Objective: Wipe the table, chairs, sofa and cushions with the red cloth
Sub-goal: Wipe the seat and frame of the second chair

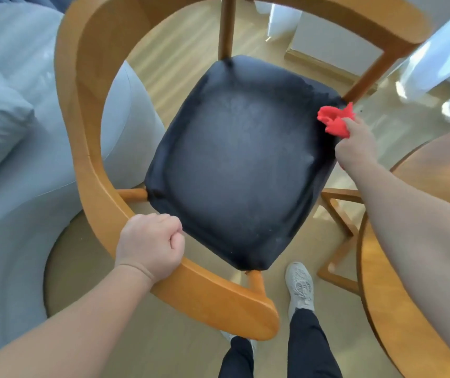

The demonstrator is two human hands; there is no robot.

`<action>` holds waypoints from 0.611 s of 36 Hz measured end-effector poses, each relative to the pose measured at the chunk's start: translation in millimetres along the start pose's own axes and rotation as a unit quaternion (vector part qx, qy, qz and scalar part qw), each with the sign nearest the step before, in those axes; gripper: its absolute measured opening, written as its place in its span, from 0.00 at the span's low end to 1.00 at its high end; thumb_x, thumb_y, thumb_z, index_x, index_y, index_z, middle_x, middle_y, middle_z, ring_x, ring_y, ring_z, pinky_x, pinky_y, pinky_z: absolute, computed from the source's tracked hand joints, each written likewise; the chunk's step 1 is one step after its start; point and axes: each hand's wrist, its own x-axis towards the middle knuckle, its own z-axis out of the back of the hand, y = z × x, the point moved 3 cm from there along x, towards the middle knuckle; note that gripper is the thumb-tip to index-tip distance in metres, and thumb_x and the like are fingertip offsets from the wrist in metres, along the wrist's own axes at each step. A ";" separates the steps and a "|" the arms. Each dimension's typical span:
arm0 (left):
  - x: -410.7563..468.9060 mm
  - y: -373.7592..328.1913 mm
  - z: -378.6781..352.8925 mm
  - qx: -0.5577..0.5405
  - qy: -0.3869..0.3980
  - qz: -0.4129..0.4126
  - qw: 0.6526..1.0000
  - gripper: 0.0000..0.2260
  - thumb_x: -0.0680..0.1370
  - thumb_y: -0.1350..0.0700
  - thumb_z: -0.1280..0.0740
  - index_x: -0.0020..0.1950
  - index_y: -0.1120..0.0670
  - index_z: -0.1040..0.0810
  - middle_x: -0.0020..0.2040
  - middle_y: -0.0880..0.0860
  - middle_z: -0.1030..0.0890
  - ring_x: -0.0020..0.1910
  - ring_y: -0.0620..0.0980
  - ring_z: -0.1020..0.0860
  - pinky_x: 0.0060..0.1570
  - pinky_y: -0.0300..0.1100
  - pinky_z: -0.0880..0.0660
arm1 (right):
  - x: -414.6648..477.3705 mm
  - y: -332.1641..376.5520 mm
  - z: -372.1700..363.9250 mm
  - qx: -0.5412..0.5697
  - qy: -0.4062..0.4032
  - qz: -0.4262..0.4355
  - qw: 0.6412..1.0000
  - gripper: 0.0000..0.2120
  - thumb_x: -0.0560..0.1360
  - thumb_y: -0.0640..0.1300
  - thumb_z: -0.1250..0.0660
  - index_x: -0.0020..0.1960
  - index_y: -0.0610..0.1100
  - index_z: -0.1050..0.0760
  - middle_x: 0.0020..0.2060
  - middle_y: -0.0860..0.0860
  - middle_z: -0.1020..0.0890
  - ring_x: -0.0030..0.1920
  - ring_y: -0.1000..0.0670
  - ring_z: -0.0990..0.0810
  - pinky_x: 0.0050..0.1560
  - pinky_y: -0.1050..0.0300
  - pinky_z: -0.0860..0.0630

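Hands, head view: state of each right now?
Left hand: closed, grip on the chair's wooden armrest.
Right hand: closed, holding the red cloth at the far right corner of the dark seat.

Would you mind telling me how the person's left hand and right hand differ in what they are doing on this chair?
The left hand is closed in a fist around the chair's curved wooden backrest rail, near the camera; the right hand is reaching out to the far corner of the dark seat. The left hand holds no cloth, while the right hand grips the bunched red cloth. Both are bare.
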 end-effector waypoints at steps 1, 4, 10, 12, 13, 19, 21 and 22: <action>0.2 0.5 -0.3 -0.003 0.000 0.000 1.000 0.11 0.67 0.53 0.47 0.29 0.52 0.28 0.25 0.47 0.28 0.27 0.52 0.29 0.31 0.41 0.37 | 12.3 -2.8 0.7 -0.006 0.004 0.003 1.000 0.24 0.66 0.31 0.45 0.57 0.47 0.24 0.65 0.53 0.27 0.63 0.43 0.27 0.66 0.56 0.32; -0.1 1.3 -1.0 -0.003 0.001 -0.001 1.000 0.11 0.67 0.54 0.47 0.29 0.52 0.28 0.25 0.46 0.28 0.27 0.51 0.29 0.32 0.41 0.38 | 34.7 -3.7 -0.7 -0.045 0.004 0.015 0.999 0.24 0.66 0.32 0.44 0.59 0.46 0.26 0.65 0.48 0.29 0.64 0.40 0.30 0.66 0.51 0.31; 0.1 3.3 -3.0 0.004 -0.003 0.002 1.000 0.11 0.67 0.53 0.46 0.29 0.52 0.27 0.26 0.46 0.27 0.28 0.51 0.28 0.32 0.42 0.35 | 37.5 -9.2 -19.8 -0.084 0.096 -0.052 0.991 0.37 0.72 0.32 0.44 0.78 0.52 0.44 0.78 0.53 0.50 0.76 0.44 0.47 0.72 0.48 0.36; 1.4 2.4 -2.3 0.007 -0.007 -0.001 1.000 0.11 0.67 0.53 0.46 0.29 0.52 0.27 0.26 0.46 0.27 0.28 0.51 0.27 0.32 0.41 0.35 | 31.8 -12.1 -23.5 -0.090 0.086 -0.051 0.991 0.37 0.72 0.32 0.43 0.77 0.52 0.44 0.78 0.53 0.49 0.76 0.44 0.45 0.73 0.50 0.39; 2.2 1.8 -2.0 0.008 -0.008 -0.003 1.000 0.11 0.67 0.53 0.46 0.29 0.52 0.27 0.26 0.46 0.27 0.27 0.51 0.27 0.32 0.41 0.35 | 28.3 -13.0 -24.9 -0.098 0.085 -0.048 0.990 0.37 0.72 0.32 0.42 0.77 0.52 0.43 0.78 0.54 0.48 0.76 0.44 0.44 0.73 0.50 0.39; 1.9 0.0 -1.5 0.006 -0.004 0.001 1.000 0.12 0.68 0.53 0.47 0.29 0.53 0.27 0.26 0.47 0.27 0.28 0.51 0.28 0.31 0.42 0.34 | -10.0 -20.1 -36.8 -0.070 0.092 -0.052 0.992 0.39 0.69 0.30 0.42 0.76 0.54 0.41 0.78 0.58 0.47 0.75 0.45 0.43 0.72 0.54 0.40; 2.0 -0.7 -1.4 0.005 -0.004 -0.003 1.000 0.12 0.68 0.54 0.47 0.29 0.53 0.27 0.26 0.47 0.28 0.27 0.51 0.28 0.31 0.42 0.34 | -31.2 -21.6 -43.2 -0.049 0.085 -0.070 0.993 0.42 0.67 0.29 0.43 0.76 0.56 0.42 0.77 0.61 0.49 0.76 0.47 0.44 0.68 0.60 0.43; 2.0 -1.0 -1.1 0.006 -0.007 -0.004 1.000 0.12 0.68 0.54 0.46 0.29 0.53 0.27 0.26 0.47 0.28 0.27 0.51 0.28 0.31 0.41 0.35 | -42.1 -21.0 -47.4 -0.042 0.078 -0.075 0.993 0.43 0.66 0.28 0.44 0.76 0.57 0.42 0.77 0.61 0.49 0.76 0.48 0.44 0.65 0.62 0.45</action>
